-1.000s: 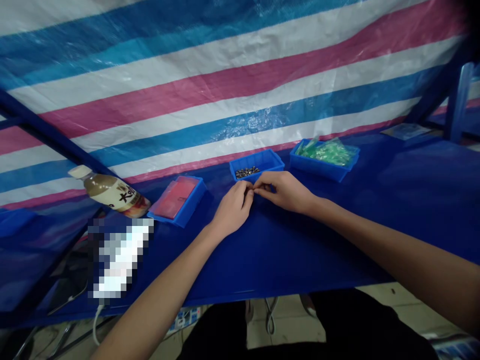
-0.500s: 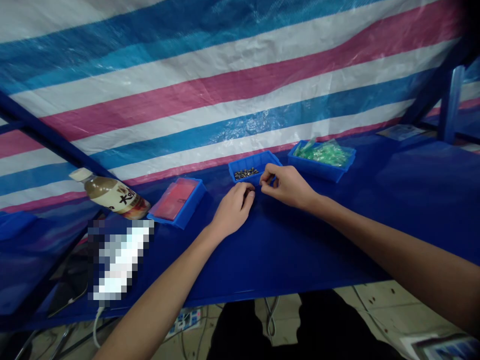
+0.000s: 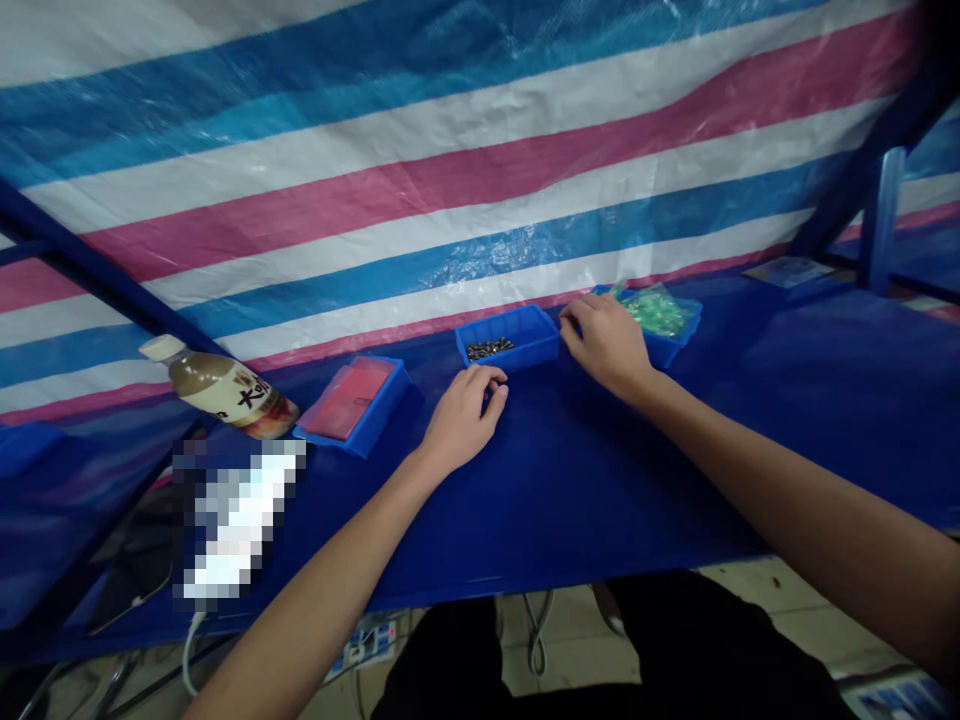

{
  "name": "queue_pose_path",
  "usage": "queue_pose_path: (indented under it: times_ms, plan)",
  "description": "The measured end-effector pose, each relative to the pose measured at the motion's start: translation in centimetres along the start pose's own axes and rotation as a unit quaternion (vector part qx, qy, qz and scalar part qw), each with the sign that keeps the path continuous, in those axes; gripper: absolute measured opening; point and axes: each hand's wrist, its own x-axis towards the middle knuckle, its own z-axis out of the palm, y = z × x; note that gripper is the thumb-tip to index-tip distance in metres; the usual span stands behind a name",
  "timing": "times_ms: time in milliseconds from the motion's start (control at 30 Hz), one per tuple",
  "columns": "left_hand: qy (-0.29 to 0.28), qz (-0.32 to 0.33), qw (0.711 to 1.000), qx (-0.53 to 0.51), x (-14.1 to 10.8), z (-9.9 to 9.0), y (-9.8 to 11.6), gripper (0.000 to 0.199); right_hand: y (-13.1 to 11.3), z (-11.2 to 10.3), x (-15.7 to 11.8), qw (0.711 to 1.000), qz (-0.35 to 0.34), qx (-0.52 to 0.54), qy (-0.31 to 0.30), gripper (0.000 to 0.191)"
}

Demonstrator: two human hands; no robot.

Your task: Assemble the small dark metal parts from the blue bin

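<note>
A striped plastic sheet (image 3: 450, 220) hung behind the blue bench (image 3: 540, 500). Small metal pieces (image 3: 491, 350) lay in the middle bin (image 3: 534, 357), green packets (image 3: 661, 312) in the packet bin (image 3: 667, 350). The left hand (image 3: 463, 415) lay before the metal, fingers loosely curled; the right hand (image 3: 607, 340) curled beside the packets. Whether either pinched anything, I couldn't tell. The metal was probably hard, light and slippery, best pinched singly; the packets, soft, best taken by an edge.

And there, left of the red-filled blue plastic tray (image 3: 383, 411), a clear, white-capped plastic bottle (image 3: 221, 388) flashes its cream label (image 3: 226, 402): bold black 大 (image 3: 248, 398) reads out, neighbouring characters unclear!
</note>
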Motion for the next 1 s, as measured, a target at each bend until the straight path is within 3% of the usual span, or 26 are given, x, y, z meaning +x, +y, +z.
queue_pose_path:
  times_ms: [367,633,867,1000]
  plan:
    - [-0.003,-0.002,1.0,-0.005,0.0,0.0,-0.1,0.02,0.9,0.0,0.0,0.996,0.028,-0.07,0.042,0.028]
    - [-0.002,0.006,1.0,-0.007,-0.1,0.1,-0.1,0.021,1.0,-0.1,0.1,0.998,0.036,-0.037,0.027,0.029]
    - [0.002,0.009,1.0,0.002,0.0,0.0,-0.1,0.02,-1.2,-0.3,0.0,0.994,-0.087,0.062,-0.033,0.025]
    - [-0.001,0.01,1.0,0.004,0.1,0.0,-0.1,0.02,-1.3,-0.1,-0.1,0.99,-0.104,0.071,-0.057,0.027]
